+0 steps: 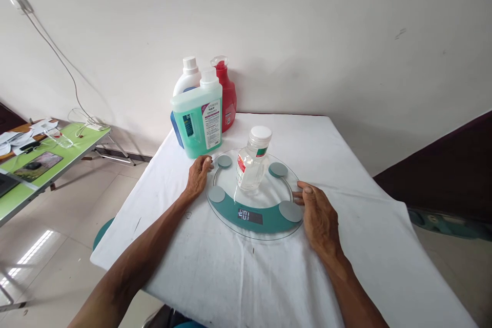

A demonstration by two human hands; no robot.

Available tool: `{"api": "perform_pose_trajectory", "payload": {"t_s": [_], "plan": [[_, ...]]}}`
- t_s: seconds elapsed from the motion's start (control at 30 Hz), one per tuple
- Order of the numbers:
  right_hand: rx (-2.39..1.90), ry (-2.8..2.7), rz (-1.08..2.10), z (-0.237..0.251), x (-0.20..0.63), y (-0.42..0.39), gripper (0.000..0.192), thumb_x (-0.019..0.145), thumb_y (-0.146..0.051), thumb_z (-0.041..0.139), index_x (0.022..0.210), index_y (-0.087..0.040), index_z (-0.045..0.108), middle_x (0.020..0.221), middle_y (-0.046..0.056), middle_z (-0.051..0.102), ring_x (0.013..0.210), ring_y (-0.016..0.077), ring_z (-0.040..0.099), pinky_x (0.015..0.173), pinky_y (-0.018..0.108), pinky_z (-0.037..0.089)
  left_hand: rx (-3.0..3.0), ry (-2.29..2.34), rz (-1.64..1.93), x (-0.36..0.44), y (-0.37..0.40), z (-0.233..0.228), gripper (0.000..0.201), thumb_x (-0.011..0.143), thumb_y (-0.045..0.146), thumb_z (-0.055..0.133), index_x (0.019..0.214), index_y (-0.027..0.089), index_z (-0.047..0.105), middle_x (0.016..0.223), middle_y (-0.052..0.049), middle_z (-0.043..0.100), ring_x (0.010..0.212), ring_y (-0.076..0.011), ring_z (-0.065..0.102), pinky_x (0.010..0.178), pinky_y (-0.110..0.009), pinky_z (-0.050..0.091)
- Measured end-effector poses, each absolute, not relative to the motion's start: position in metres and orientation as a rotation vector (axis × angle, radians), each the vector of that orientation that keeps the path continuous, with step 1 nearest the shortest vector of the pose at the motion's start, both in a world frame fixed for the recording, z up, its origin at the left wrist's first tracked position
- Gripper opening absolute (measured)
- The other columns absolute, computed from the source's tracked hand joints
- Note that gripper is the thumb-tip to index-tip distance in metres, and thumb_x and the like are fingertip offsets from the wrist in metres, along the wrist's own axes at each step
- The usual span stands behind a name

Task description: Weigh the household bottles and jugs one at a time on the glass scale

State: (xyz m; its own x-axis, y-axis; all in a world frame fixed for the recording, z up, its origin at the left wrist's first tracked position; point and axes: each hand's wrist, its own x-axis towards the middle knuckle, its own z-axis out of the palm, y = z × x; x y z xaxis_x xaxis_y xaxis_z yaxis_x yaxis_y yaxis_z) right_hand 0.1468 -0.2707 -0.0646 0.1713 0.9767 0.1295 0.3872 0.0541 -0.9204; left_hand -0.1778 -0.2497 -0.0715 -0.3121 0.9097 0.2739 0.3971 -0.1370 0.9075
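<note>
A round glass scale (230, 223) with a teal band and a lit display lies on the white-clothed table (346, 174). A small clear bottle (251, 161) with a white cap and red label stands upright on its middle. My left hand (198, 177) rests on the cloth with its fingers touching the scale's left rim. My right hand (319, 218) lies against the right rim, fingertips at the edge. Neither hand lifts anything.
Behind the scale, near the wall, stand a green detergent jug (198, 120), a white and blue jug (185, 82) and a red bottle (227, 95). A green folding table (57, 156) with papers and cables stands at the left. Tiled floor lies between.
</note>
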Motion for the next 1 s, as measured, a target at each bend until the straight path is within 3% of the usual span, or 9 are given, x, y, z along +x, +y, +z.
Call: {"api": "perform_pose_trajectory", "payload": {"t_s": [0.3,0.4,0.47,0.57,0.67,0.77,0.87,1.0], "plan": [[-1.517,-1.379,0.791,-0.064,0.146,-0.272,0.09,0.097,-0.091,0.032,0.13,-0.017,0.071,0.118,0.017,0.073,0.094,0.0307,0.072,0.093,0.051,0.056,1.456,1.683,1.431,-0.178,-0.249,-0.075,0.056,0.106,0.071,0.042,0.106,0.022,0.068,0.103,-0.011,0.078,0.091,-0.0255,0.076,0.09,-0.043,0.059],[-1.529,-1.383,0.766,-0.065,0.146,-0.273,0.088,0.098,-0.089,0.033,0.133,-0.016,0.07,0.124,0.019,0.072,0.096,0.0312,0.072,0.095,0.052,0.056,1.471,1.705,1.457,-0.176,-0.254,-0.066,0.054,0.105,0.071,0.047,0.111,0.021,0.067,0.116,-0.014,0.076,0.101,-0.0275,0.075,0.094,-0.046,0.059],[-1.534,-1.382,0.76,-0.065,0.147,-0.273,0.088,0.098,-0.088,0.034,0.134,-0.016,0.069,0.125,0.02,0.071,0.097,0.0317,0.072,0.096,0.052,0.056,1.545,1.697,1.504,-0.169,-0.261,-0.056,0.056,0.099,0.071,0.06,0.125,0.021,0.066,0.131,-0.016,0.073,0.118,-0.031,0.072,0.105,-0.049,0.057],[-1.536,-1.382,0.766,-0.065,0.147,-0.272,0.086,0.098,-0.088,0.034,0.131,-0.017,0.07,0.12,0.018,0.073,0.096,0.0317,0.073,0.093,0.051,0.056,1.695,1.54,1.535,-0.146,-0.271,-0.038,0.086,0.084,0.072,0.082,0.149,0.023,0.055,0.152,-0.02,0.063,0.142,-0.0384,0.061,0.121,-0.057,0.049],[-1.547,-1.385,0.762,-0.068,0.148,-0.272,0.082,0.1,-0.086,0.034,0.128,-0.019,0.07,0.115,0.015,0.073,0.097,0.0314,0.073,0.093,0.051,0.055,1.768,1.366,1.487,-0.114,-0.27,-0.024,0.116,0.066,0.07,0.096,0.159,0.022,0.047,0.162,-0.023,0.054,0.151,-0.0456,0.053,0.124,-0.063,0.045],[-1.562,-1.386,0.769,-0.071,0.15,-0.271,0.079,0.101,-0.083,0.034,0.13,-0.018,0.069,0.115,0.015,0.073,0.1,0.0321,0.072,0.098,0.053,0.053,1.691,1.405,1.409,-0.087,-0.261,-0.013,0.116,0.06,0.063,0.102,0.155,0.021,0.049,0.152,-0.022,0.062,0.142,-0.0448,0.061,0.118,-0.061,0.052],[-1.582,-1.381,0.788,-0.074,0.152,-0.269,0.078,0.1,-0.08,0.035,0.131,-0.017,0.069,0.115,0.015,0.073,0.101,0.0332,0.071,0.099,0.054,0.052,1.531,1.532,1.276,-0.072,-0.251,-0.007,0.095,0.06,0.057,0.103,0.137,0.022,0.06,0.122,-0.012,0.075,0.113,-0.0356,0.074,0.098,-0.05,0.061],[-1.601,-1.377,0.816,-0.071,0.152,-0.267,0.075,0.1,-0.076,0.035,0.129,-0.016,0.069,0.113,0.015,0.073,0.1,0.0333,0.07,0.098,0.054,0.052,1.411,1.668,1.257,-0.069,-0.249,-0.005,0.077,0.056,0.053,0.105,0.114,0.023,0.065,0.1,-0.004,0.076,0.092,-0.0273,0.073,0.083,-0.04,0.059]]}}
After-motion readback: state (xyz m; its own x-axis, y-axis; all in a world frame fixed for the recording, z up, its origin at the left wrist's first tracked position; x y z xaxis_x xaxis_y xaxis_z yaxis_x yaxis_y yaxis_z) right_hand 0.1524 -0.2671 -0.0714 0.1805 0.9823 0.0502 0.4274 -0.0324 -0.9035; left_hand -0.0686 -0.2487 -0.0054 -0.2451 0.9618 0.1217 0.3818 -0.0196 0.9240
